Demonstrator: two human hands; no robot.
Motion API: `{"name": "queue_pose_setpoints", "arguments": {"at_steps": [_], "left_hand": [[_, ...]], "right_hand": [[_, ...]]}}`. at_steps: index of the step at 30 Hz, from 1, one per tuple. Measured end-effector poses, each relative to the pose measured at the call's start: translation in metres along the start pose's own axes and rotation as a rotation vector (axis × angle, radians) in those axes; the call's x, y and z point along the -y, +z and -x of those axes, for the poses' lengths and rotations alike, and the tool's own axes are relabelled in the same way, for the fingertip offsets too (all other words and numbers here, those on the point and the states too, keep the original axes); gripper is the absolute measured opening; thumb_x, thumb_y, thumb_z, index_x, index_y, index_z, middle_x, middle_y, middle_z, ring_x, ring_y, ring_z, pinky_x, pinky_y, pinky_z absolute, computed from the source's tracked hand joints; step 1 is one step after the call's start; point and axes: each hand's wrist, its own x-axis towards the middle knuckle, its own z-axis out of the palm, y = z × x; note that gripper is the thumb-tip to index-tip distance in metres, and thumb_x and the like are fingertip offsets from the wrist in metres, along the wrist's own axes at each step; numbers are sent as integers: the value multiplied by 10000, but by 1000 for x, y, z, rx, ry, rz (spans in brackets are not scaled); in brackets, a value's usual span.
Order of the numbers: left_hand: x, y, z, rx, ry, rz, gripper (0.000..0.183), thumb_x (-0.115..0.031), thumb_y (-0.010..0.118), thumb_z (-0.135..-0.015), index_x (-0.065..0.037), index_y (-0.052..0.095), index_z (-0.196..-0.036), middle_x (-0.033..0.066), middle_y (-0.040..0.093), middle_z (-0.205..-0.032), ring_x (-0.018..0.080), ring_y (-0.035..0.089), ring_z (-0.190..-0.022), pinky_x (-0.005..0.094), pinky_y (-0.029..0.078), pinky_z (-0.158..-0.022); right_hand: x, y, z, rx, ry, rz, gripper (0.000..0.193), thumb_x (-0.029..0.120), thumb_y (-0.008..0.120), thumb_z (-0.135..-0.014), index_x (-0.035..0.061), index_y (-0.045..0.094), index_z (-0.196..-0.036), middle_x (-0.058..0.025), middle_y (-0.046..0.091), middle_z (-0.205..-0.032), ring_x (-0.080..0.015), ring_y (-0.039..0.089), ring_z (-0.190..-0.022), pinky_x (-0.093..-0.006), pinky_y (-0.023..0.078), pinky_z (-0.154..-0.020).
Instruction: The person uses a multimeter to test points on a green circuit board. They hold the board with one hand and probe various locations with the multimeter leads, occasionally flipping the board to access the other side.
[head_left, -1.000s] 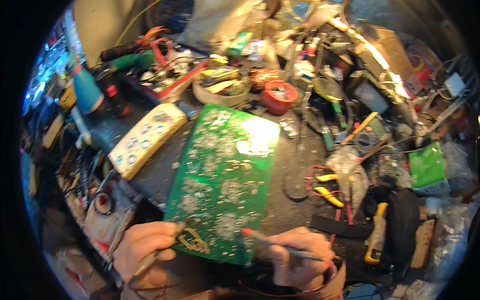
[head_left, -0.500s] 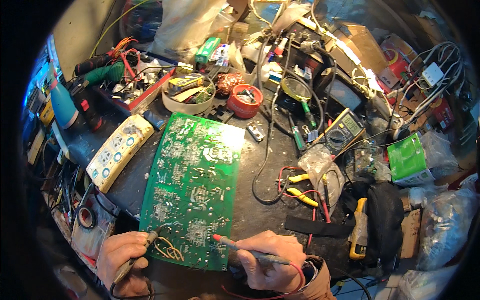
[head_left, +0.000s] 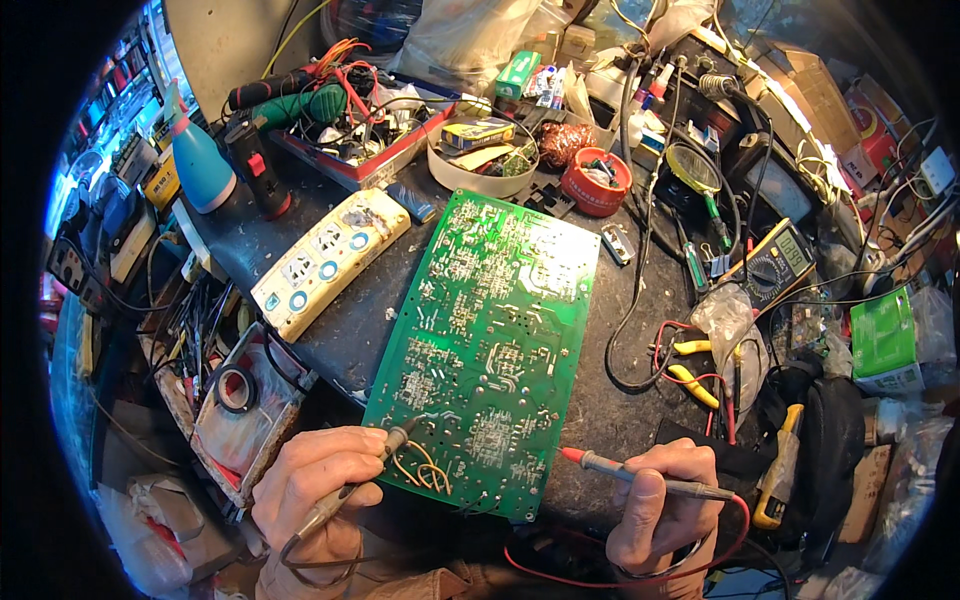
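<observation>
A green circuit board (head_left: 470,350) lies in front of me, dense with solder joints. My left hand (head_left: 318,490) is closed around a dark test probe (head_left: 345,490), whose tip reaches the board's lower left part, beside a looped tan wire (head_left: 425,470). Whether that tip touches a joint, I cannot tell. Between the fingers of my right hand (head_left: 665,500) is a red test probe (head_left: 625,470). Its tip points at the board's lower right edge and seems just outside it. A red lead trails from its rear end. At the right, a yellow-rimmed multimeter (head_left: 770,268) shows a lit display.
A cream power strip (head_left: 330,262) lies left of the board. Behind are a round tub (head_left: 483,175) of parts and a red cup (head_left: 597,182). Yellow-handled pliers (head_left: 692,385) and cables lie to the right. A blue spray bottle (head_left: 205,165) stands far left.
The whole view has shifted, so the bench appears further right. The red probe has moved from over the board to its right edge. The dark probe stays at the lower left.
</observation>
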Motion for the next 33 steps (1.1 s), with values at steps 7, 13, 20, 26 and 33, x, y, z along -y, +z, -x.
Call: {"name": "queue_pose_setpoints", "arguments": {"at_steps": [7, 13, 20, 26, 33], "left_hand": [[-1, 0, 0, -1, -16, -11, 253, -213, 782, -963, 19, 706, -1026, 192, 762, -1002, 320, 787, -923, 397, 654, -829], [-4, -1, -2, 12, -22, -27, 251, -213, 784, -962, 17, 707, -1027, 187, 761, -1001, 315, 787, -924, 396, 655, -831], [-2, 0, -2, 7, -13, -16, 252, -213, 787, -959, 16, 707, -1027, 178, 760, -978, 314, 790, -924, 401, 657, -831], [-2, 0, -2, 4, -5, -14, 254, -210, 795, -952, 16, 707, -1029, 176, 761, -976, 315, 791, -926, 402, 655, -830], [0, -1, -2, 7, -1, 3, 253, -205, 802, -948, 12, 707, -1036, 172, 761, -984, 314, 790, -932, 405, 652, -838]], "right_hand": [[-3, 0, -3, 9, -57, 26, 239, 222, 609, -1087, -1, 575, -1008, -38, 559, -725, -77, 464, -588, -251, 349, -541], [-5, 8, -2, -48, -38, -25, 230, 199, 619, -1086, -9, 583, -996, -15, 545, -644, -71, 455, -562, -241, 345, -541], [-7, 11, -3, -64, -57, 20, 227, 188, 621, -1089, -16, 589, -997, -38, 587, -672, -84, 520, -563, -240, 384, -560], [-9, 11, -3, -47, -64, 41, 218, 180, 616, -1096, -26, 590, -1026, -70, 633, -736, -104, 576, -591, -246, 425, -582], [-11, 11, -4, -19, -73, 29, 194, 150, 626, -1088, -35, 588, -1043, -91, 656, -788, -116, 599, -614, -253, 458, -602]]}}
